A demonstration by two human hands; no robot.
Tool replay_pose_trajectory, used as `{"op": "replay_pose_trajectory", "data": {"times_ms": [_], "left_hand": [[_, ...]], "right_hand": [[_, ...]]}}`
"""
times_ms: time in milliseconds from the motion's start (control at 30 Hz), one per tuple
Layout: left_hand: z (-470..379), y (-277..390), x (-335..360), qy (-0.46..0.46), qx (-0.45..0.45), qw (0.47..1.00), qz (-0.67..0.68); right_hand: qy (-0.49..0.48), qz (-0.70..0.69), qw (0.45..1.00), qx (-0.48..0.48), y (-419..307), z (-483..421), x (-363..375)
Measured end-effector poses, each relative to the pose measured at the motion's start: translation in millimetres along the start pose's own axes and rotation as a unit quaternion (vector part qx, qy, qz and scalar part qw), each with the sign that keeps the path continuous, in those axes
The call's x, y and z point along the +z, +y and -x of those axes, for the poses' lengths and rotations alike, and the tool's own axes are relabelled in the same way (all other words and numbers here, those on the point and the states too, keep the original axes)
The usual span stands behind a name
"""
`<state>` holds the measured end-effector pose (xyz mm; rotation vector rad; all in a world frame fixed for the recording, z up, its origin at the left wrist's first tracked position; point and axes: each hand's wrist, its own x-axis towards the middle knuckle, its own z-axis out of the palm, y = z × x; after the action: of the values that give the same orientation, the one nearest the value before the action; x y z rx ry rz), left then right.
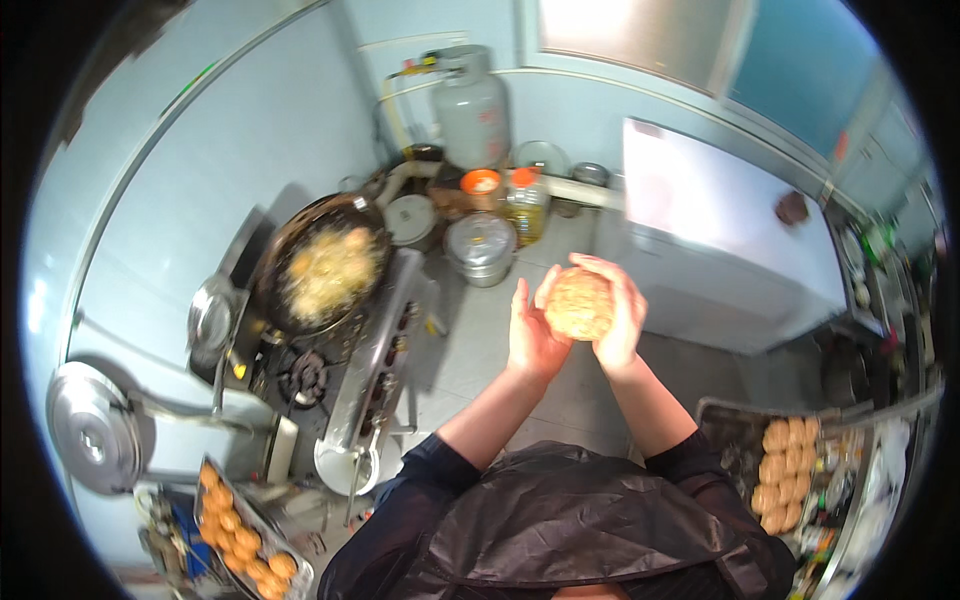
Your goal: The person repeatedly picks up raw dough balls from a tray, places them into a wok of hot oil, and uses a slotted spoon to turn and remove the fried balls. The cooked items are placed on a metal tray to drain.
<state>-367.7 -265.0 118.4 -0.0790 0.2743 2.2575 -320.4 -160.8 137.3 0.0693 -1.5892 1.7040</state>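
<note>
A large round ball of pale, coarse mixture [580, 304] is held between my two palms, above the floor in front of me. My left hand [538, 330] cups its left and lower side, with the thumb and fingers raised. My right hand [621, 311] curves over its right side and top. To the left, several balls bubble in the oil of a dark wok [330, 274] on the gas stove [375, 375]. At the lower right, rows of similar raw balls [784, 476] sit in a dark tray [731, 442].
Golden fried balls [229, 525] fill a metal tray [300, 574] at the lower left. A ladle [211, 319] rests beside the wok. Behind stand a gas cylinder [471, 109], an oil bottle [526, 210] and a lidded pot [480, 247]. A white chest freezer [727, 232] stands to the right.
</note>
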Motion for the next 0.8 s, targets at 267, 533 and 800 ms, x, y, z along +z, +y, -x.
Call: {"op": "replay_pose_trajectory", "data": {"times_ms": [267,533,800], "left_hand": [[0.7,167.5,-31.1,0.052,0.206,0.977,0.026],[13.5,299.4,-75.6,0.178,0.354,0.914,-0.088],[-2.7,317.4,-92.8,0.201,0.420,0.883,0.052]], "right_hand": [[-0.026,-0.132,0.989,0.058,104.3,-46.0,190.8],[-0.018,-0.251,0.913,0.321,171.2,-29.4,311.6],[-0.113,-0.194,0.941,0.255,206.8,-49.1,351.5]]}}
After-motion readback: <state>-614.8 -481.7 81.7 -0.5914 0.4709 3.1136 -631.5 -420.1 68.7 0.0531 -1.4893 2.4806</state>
